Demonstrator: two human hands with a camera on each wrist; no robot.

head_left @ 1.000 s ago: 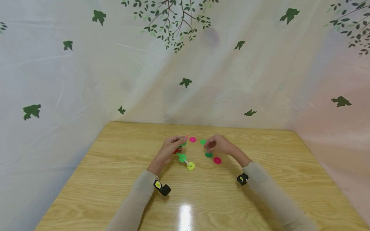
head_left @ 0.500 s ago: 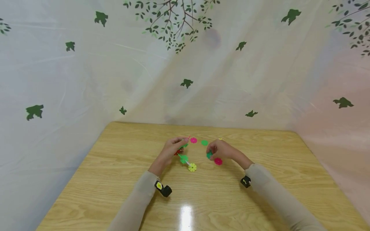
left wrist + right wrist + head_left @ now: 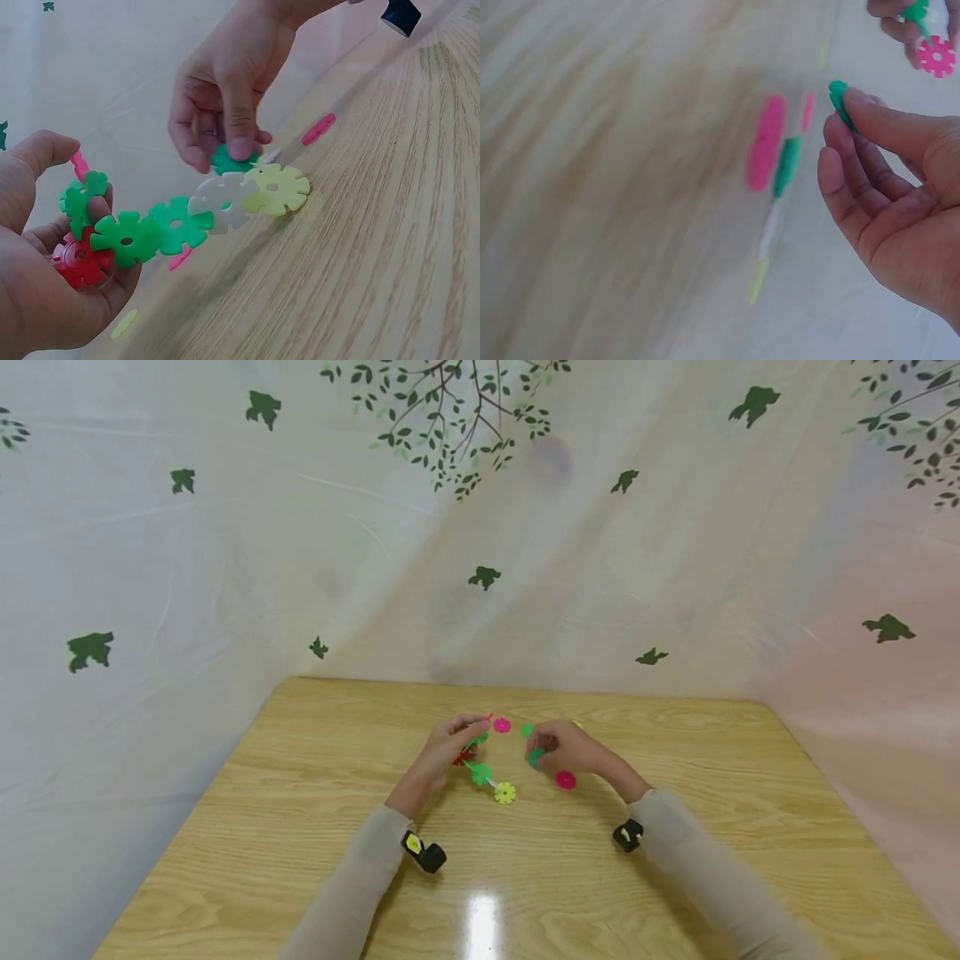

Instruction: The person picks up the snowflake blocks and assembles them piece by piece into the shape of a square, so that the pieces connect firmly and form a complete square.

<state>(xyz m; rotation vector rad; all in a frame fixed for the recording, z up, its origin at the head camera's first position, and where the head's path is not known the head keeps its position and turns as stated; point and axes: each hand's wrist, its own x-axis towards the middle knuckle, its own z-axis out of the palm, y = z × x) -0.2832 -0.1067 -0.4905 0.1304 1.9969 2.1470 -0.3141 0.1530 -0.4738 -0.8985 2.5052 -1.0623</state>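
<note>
My left hand (image 3: pixel 442 750) holds a chain of slotted plastic flower discs. In the left wrist view the chain runs from a pink disc (image 3: pixel 79 163) at the fingertips past a red disc (image 3: pixel 81 259) and several green discs (image 3: pixel 127 240) to a white disc (image 3: pixel 217 201) and a yellow disc (image 3: pixel 279 189) at its free end. My right hand (image 3: pixel 572 748) pinches a dark green disc (image 3: pixel 840 97) between thumb and fingers. From the left wrist, that disc appears just behind the chain's white disc. The left fingers partly hide the red disc.
On the wooden table (image 3: pixel 300 860) lie loose discs: a pink disc (image 3: pixel 566 780) below my right hand, another pink disc (image 3: pixel 502 725) between the hands, and a light green disc (image 3: pixel 528 730). A yellow disc (image 3: pixel 577 723) shows behind the right hand. A patterned curtain (image 3: pixel 405 610) hangs behind the table.
My right hand has come down to the dark green disc, pinched it and drawn it slightly left. My left hand stays nearly in place; the chain's yellow end has shifted slightly right.
</note>
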